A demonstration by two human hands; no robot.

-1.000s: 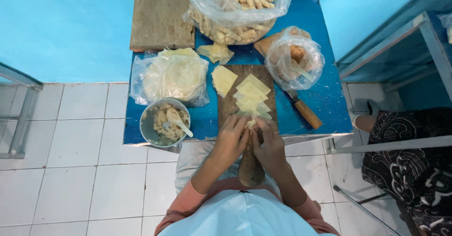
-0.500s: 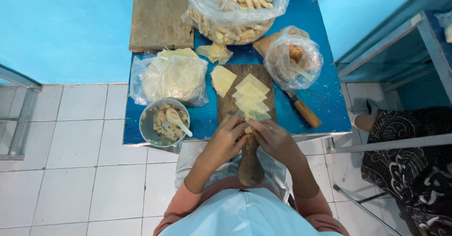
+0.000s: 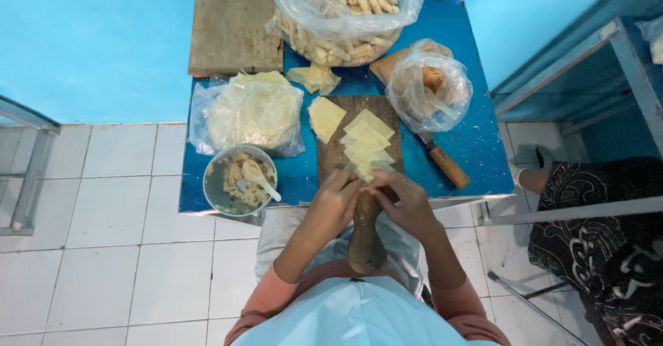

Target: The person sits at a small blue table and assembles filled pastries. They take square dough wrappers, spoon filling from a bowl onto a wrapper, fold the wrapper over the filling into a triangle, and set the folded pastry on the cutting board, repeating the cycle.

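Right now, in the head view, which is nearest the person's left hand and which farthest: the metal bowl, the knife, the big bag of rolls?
From the left hand:
1. Metal bowl, just to its left on the table edge.
2. Knife, off to the right, past the cutting board.
3. Big bag of rolls, farthest, at the table's far end.

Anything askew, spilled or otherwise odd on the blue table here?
Nothing spilled. Only the paddle-shaped wooden board hangs over the blue table edge, handle toward the person's lap, while the left hand and right hand work a wrapper at its near end. A loose wrapper scrap lies crumpled.
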